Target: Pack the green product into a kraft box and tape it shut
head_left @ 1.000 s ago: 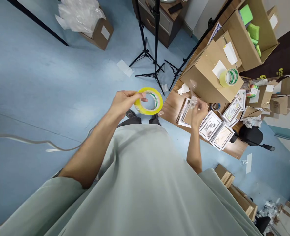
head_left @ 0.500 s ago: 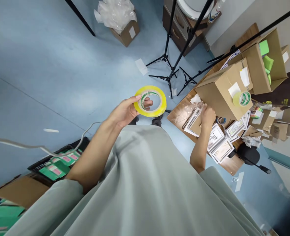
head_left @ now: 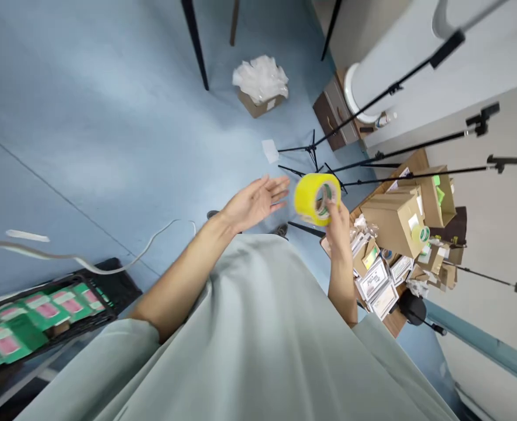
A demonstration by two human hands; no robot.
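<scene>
A yellow roll of tape [head_left: 314,197] hangs in the air in front of my chest, gripped by my right hand [head_left: 338,222] from its right side. My left hand [head_left: 257,202] is just left of the roll, palm up with fingers stretched out, and holds nothing. Below and to the right lies a wooden table [head_left: 397,318] with several framed pictures [head_left: 376,286] and a closed cardboard box [head_left: 392,219] that carries a second tape roll [head_left: 421,234].
Black tripod stands [head_left: 313,153] rise beside the table. A black crate of green packets [head_left: 30,318] sits at the lower left, with a white cable [head_left: 122,266] across the blue floor. A box stuffed with plastic wrap [head_left: 261,88] stands farther off.
The yellow tape roll passed from my left hand to my right hand. My left hand opened. My head lifted, so the table shifted right and away.
</scene>
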